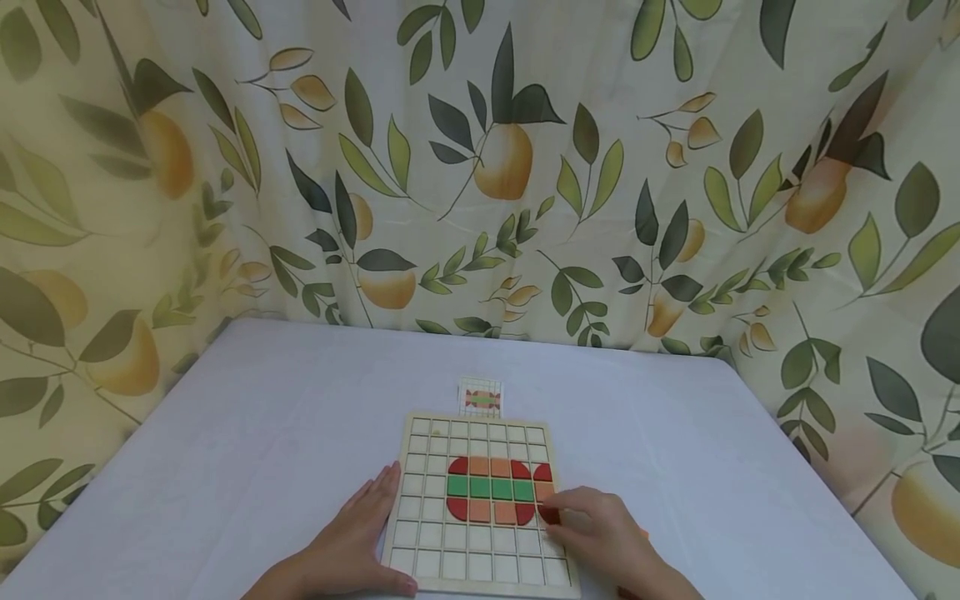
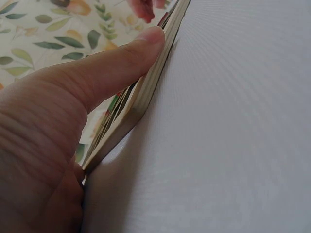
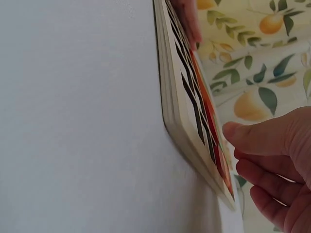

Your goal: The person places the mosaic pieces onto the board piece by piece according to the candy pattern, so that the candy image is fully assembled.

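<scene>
A square wooden grid board (image 1: pixel 480 419) lies on the table, with red, orange and green tiles forming a pattern in its middle and right cells. My left hand (image 1: pixel 358 533) steadies its near left corner, thumb along the near edge and straight fingers along the left side. In the left wrist view, the thumb (image 2: pixel 121 63) presses on the board's rim. My right hand (image 1: pixel 603 529) is at the right edge, thumb and index finger around a dark red tile (image 1: pixel 550 515) below an orange one. The right wrist view shows its curled fingers (image 3: pixel 267 179) close over the board.
A small pattern card (image 1: pixel 482 398) lies just beyond the board's far edge, showing a similar design. Partly hidden behind my right hand is an orange piece (image 1: pixel 644 534) on the white-covered table (image 1: pixel 300 400). A leaf-and-fruit curtain (image 1: pixel 480 250) hangs along the table's far side.
</scene>
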{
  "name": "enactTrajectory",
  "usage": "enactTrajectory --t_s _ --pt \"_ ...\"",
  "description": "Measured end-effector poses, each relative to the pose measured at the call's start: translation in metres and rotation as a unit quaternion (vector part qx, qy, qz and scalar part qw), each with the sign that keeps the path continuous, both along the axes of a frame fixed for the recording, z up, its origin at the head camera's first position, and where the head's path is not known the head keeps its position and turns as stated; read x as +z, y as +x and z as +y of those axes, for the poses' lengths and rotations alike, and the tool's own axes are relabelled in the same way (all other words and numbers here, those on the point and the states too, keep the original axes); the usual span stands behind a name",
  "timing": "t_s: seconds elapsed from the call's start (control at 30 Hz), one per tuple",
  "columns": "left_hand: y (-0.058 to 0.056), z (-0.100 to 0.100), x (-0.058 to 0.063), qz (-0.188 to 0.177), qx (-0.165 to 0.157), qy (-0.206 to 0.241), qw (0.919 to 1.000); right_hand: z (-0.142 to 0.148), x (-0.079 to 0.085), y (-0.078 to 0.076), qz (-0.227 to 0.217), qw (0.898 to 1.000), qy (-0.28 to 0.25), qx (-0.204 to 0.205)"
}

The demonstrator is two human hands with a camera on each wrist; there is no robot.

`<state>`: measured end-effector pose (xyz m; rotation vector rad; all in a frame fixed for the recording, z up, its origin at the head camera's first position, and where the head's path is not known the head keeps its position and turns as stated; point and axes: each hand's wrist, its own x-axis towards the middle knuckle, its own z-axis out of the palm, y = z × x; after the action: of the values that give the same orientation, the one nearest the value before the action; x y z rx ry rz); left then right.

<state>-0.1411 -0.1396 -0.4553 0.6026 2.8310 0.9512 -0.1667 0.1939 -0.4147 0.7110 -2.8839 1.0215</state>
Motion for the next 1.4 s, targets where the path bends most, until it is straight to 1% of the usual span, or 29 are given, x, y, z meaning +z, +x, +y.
enactTrajectory --t_s 0.13,0.23,0.4,0.57,0.67,0.77,0.8,0.87,0.93,1.0,1.1,1.17,1.23,1.4 --pt "0.0 0.0 0.0 -0.003 0.002 -0.005 1.0 0.009 0.002 0.002 -0.033 0.998 0.005 -0.052" --pt "0.0 -0.001 0.0 -0.006 0.002 -0.002 1.0 0.017 0.002 0.004 -0.053 0.996 -0.001 -0.075" --pt "0.0 -0.001 -0.001 -0.008 -0.003 0.007 0.9999 0.03 0.003 0.009 -0.094 0.991 0.005 -0.095" --pt "0.0 0.0 0.0 -0.003 -0.004 0.007 1.0 0.049 0.004 0.016 -0.126 0.987 0.024 -0.099" --pt "0.0 0.001 0.0 -0.006 -0.004 0.008 0.9999 0.064 0.006 0.02 -0.122 0.989 0.028 -0.078" --pt "0.0 0.001 0.0 -0.003 -0.006 0.009 0.9999 0.077 0.007 0.023 -0.086 0.995 0.021 -0.035" --pt "0.0 0.0 0.0 -0.001 -0.006 0.007 1.0 0.081 0.008 0.024 -0.081 0.996 0.019 -0.021" --pt "0.0 0.0 0.0 0.005 -0.007 0.005 1.0 0.086 0.009 0.025 -0.084 0.996 0.01 -0.002" --pt "0.0 -0.001 0.0 0.01 -0.008 0.002 0.9999 0.09 0.009 0.026 -0.108 0.994 0.006 0.002" --pt "0.0 -0.001 -0.001 0.01 -0.007 0.001 0.9999 0.093 0.009 0.026 -0.144 0.99 0.009 -0.004" --pt "0.0 -0.001 -0.001 0.009 -0.007 0.002 0.9999 0.097 0.007 0.027 -0.167 0.986 0.017 -0.005" --pt "0.0 -0.001 0.0 0.005 -0.005 0.002 1.0 0.098 0.005 0.028 -0.172 0.985 0.016 -0.001" --pt "0.001 -0.001 0.001 0.001 -0.003 0.002 1.0 0.1 0.003 0.029 -0.167 0.986 0.013 0.01" --pt "0.001 -0.001 0.002 -0.002 -0.003 -0.001 1.0 0.101 0.0 0.029 -0.145 0.989 0.017 0.022"
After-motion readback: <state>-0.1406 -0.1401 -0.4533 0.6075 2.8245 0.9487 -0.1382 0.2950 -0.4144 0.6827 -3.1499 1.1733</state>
